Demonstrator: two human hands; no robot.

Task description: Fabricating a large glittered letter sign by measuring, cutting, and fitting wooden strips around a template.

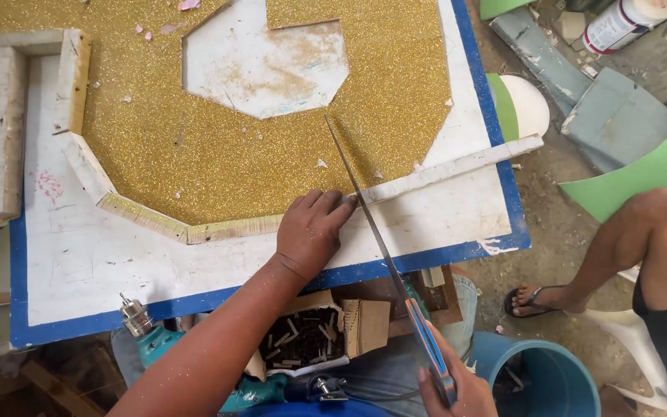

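- A white board (102, 262) carries gold glitter sheet (194, 147).
- Left hand (312, 232) presses flat on a strip (457, 166), fingers together.
- Right hand (457, 390) grips a saw (372, 224), its blade just beside the left fingertips (347, 202).

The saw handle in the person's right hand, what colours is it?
The saw handle is striped blue and orange-red, gripped by the right hand; the head view shows it best.
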